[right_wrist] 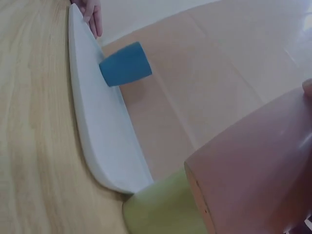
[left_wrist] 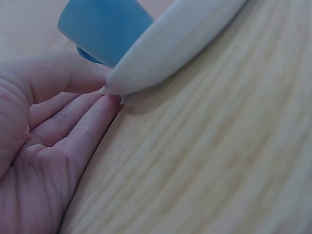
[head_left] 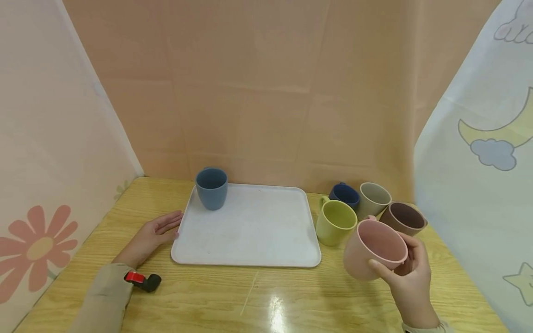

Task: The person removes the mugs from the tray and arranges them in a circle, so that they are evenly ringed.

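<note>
A pink mug (head_left: pixel 364 256) is held up off the table in my right hand (head_left: pixel 412 273), thumb on its near side and fingers at its right; its mouth tilts toward me. In the right wrist view the pink mug (right_wrist: pixel 258 165) covers part of a yellow-green mug (right_wrist: pixel 163 207). My left hand (head_left: pixel 151 236) is at the left edge of a white tray (head_left: pixel 250 231), the rim between thumb and fingers in the left wrist view (left_wrist: pixel 63 112). A grey-blue mug (head_left: pixel 212 194) stands upright in the tray's far left corner.
Right of the tray stand the yellow-green mug (head_left: pixel 333 226), a dark blue mug (head_left: pixel 344 195), a beige mug (head_left: pixel 373 199) and a brown mug (head_left: pixel 403 218), close together. A peach curtain (head_left: pixel 250 92) hangs behind the wooden table (head_left: pixel 216 296); printed cloths flank it.
</note>
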Tool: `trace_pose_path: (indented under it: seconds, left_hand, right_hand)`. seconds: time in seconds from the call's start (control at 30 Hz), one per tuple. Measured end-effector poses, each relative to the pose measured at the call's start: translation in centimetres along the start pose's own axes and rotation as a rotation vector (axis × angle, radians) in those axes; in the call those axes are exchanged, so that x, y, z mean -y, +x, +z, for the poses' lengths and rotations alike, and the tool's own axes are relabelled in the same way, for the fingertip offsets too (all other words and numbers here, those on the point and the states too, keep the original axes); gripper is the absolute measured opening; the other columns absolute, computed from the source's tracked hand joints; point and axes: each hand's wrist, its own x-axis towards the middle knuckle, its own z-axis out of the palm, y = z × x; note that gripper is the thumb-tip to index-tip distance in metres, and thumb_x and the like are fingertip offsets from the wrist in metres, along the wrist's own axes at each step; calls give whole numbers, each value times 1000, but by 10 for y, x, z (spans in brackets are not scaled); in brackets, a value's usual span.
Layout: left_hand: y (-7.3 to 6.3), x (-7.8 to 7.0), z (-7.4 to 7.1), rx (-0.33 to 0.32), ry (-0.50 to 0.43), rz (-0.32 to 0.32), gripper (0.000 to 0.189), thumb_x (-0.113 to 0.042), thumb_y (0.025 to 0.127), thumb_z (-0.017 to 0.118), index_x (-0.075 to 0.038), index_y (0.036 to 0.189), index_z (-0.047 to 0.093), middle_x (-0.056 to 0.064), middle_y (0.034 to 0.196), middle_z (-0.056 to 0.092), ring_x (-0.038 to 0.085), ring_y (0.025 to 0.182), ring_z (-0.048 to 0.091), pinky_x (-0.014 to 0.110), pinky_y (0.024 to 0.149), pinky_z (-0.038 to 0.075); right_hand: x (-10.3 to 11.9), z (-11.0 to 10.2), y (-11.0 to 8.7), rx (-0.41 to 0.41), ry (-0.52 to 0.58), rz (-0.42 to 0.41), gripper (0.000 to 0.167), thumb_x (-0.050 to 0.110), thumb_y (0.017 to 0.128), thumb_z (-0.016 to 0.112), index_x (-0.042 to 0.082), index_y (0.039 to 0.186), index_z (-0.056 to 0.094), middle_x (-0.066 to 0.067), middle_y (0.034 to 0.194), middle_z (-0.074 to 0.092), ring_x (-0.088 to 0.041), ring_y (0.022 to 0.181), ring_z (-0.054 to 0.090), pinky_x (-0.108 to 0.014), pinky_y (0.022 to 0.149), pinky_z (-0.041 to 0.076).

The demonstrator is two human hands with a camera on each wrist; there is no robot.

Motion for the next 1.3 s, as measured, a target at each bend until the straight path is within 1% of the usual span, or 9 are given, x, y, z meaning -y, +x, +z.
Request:
trace_pose_path:
  seconds: [0.1,0.2,0.37,0.53,0.7,0.87,1.1,1.2,1.3]
  left_hand:
    - [1,2,0,6,6,0,70,-14,100,66,2,157,30,25,158,35,-11,124,48,9,97,42]
    - [1,4,-1,7,8,-5,71,-16,100,67,1,158,30,23,159,35,-11,125,47,9,97,42]
    - [0,6,-2,6,8,-8,72,-17,99,68,1,158,30,23,158,36,-8,126,47,10,97,43]
    - [-1,8,-2,3,11,-6,72,-17,99,68,2,157,31,24,158,36,-9,125,49,10,96,43]
    - [0,8,-1,7,16,1,71,-16,99,68,3,157,31,24,158,36,-9,125,49,10,97,43]
    - [1,8,0,6,-6,3,71,-13,99,67,5,157,29,26,158,35,-11,123,49,10,97,43]
    - [2,6,-3,6,-1,2,71,-14,100,67,4,157,30,25,158,35,-11,124,48,9,97,42]
    - [1,6,-3,9,0,3,70,-15,100,67,3,157,30,25,158,34,-12,124,48,9,97,42]
    - [1,5,-3,12,0,2,70,-15,100,67,3,157,30,25,158,34,-12,123,48,9,97,42]
  right_hand:
    - [-6,-5,-2,-35,-37,54,79,-39,65,64,4,131,51,-10,126,54,-13,109,57,-13,83,52]
    - [-14,-10,-2,-52,-79,114,75,-34,70,67,9,129,51,-5,126,53,-8,111,57,-10,83,50]
    - [-27,-14,-2,-54,-158,199,74,-27,72,74,12,131,49,0,127,53,-3,115,55,-9,87,49]
    - [-35,-15,-2,-49,-202,245,77,-22,72,78,13,134,47,2,130,50,-2,119,51,-7,89,47]
    - [-39,-16,-3,-50,-192,257,78,-23,72,78,12,134,47,2,131,51,-1,120,52,-9,89,48]
    - [-45,-16,-3,-28,-182,253,78,-24,71,78,10,134,47,3,131,51,0,119,53,-10,89,49]
    - [-52,-14,-1,-3,-175,261,81,-24,72,77,14,135,45,6,134,49,-1,121,50,-9,93,46]
    - [-53,-15,-1,23,-226,257,81,-20,75,78,17,137,42,8,136,45,-1,123,46,-6,94,43]
    - [-53,-16,-1,51,-309,231,81,-17,76,79,15,139,39,11,135,44,-1,123,43,-4,94,40]
